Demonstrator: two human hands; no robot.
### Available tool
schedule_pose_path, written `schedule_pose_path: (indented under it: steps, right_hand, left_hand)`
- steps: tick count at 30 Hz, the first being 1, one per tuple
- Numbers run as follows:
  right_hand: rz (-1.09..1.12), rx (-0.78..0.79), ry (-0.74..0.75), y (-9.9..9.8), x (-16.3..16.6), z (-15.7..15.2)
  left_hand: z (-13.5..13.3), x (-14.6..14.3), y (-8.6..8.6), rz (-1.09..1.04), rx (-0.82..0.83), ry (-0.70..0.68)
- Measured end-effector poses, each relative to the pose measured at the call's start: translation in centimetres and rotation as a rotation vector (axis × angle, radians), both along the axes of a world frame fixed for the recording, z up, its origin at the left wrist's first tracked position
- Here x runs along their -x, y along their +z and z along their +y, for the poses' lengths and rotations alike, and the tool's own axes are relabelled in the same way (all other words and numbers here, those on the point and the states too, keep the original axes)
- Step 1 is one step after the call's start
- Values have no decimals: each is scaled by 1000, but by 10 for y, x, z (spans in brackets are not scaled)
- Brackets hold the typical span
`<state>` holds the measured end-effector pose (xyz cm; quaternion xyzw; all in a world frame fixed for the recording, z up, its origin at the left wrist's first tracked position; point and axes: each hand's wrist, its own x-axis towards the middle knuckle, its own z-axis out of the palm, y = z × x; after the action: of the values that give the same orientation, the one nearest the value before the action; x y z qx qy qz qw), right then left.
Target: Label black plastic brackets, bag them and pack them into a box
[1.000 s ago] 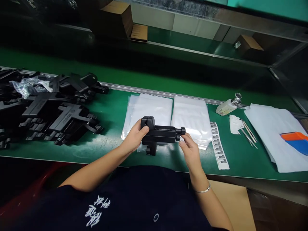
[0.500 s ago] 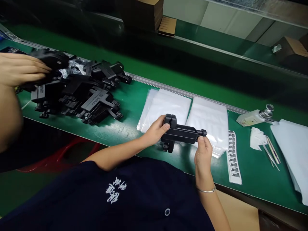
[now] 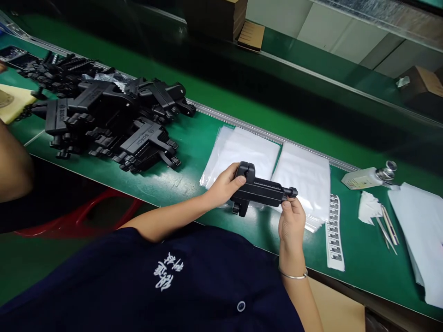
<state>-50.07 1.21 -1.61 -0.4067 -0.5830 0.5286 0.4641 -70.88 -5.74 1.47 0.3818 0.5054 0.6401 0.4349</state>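
Observation:
A black plastic clamp-like part (image 3: 260, 190) is held a little above the green table (image 3: 194, 152), in front of two stacks of clear plastic bags (image 3: 304, 177). My left hand (image 3: 224, 185) is closed round its thick left end. My right hand (image 3: 290, 216) pinches the small knob at its right end with the fingertips. A short foot sticks down under the part.
A heap of similar black parts (image 3: 104, 120) lies at the left. A co-worker's arm (image 3: 12, 161) shows at the left edge. A strip of printed labels (image 3: 334, 233), a small bottle (image 3: 367, 176), a wipe with thin sticks (image 3: 377, 212) and white sheets (image 3: 418, 230) lie to the right.
The view has swung left, showing more of the heap. The co-worker's hand that lay on the heap half a second ago has drawn back. My hands keep hold of the part.

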Motion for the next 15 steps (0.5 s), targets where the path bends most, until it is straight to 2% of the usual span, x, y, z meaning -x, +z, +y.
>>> schedule_pose_path:
  steps: [4, 7, 10, 13, 15]
  right_hand:
    - [-100, -28, -33, 1, 2, -1]
    - [-45, -32, 33, 1, 4, -1]
    - [-48, -37, -8, 4, 4, 0]
    - [-156, -132, 1, 12, 4, -5]
    - [-246, -263, 34, 17, 3, -14]
  left_hand:
    - [0, 1, -2, -32, -4, 5]
    - [-2, 0, -3, -104, 44, 53]
    - [-1, -2, -3, -139, 22, 57]
    - [7, -1, -5, -300, 92, 77]
    - [18, 3, -8, -475, 187, 142]
